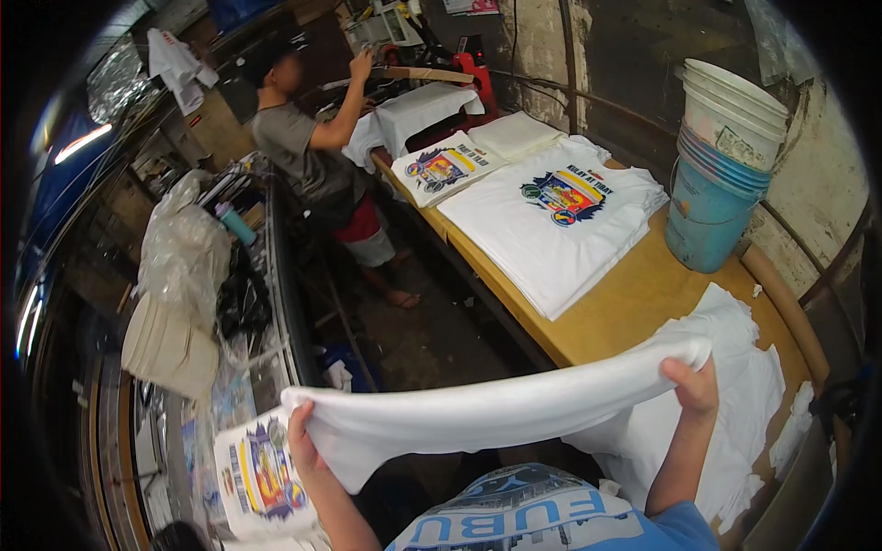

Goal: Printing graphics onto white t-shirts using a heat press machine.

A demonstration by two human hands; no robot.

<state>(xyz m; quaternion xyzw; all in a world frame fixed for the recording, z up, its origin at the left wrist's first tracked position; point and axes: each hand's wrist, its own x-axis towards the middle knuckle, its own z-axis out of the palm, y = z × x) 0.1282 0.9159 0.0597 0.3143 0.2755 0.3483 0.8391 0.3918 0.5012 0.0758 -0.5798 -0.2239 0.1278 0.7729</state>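
Observation:
A white T-shirt [496,409], stretched out sideways in front of my body, hangs between my two hands. My left hand [308,441] grips one end, its thumb toward the cloth's edge. At the other end, my right hand [695,386] is closed on the cloth, fingers mostly hidden behind it. Below the right hand lies a heap of plain white shirts [735,432], partly covered by the held one. Close to my left hand is a pile of printed white shirts [262,477] with a colourful design.
A yellow-brown table [514,312] bears a stack of printed T-shirts [533,248] and a smaller folded stack [446,170]. Nested buckets [721,174] stand at its right. A co-worker [308,138] works by a red press [473,78]. Plastic bags [184,239] and a tipped bucket [170,340] are at left.

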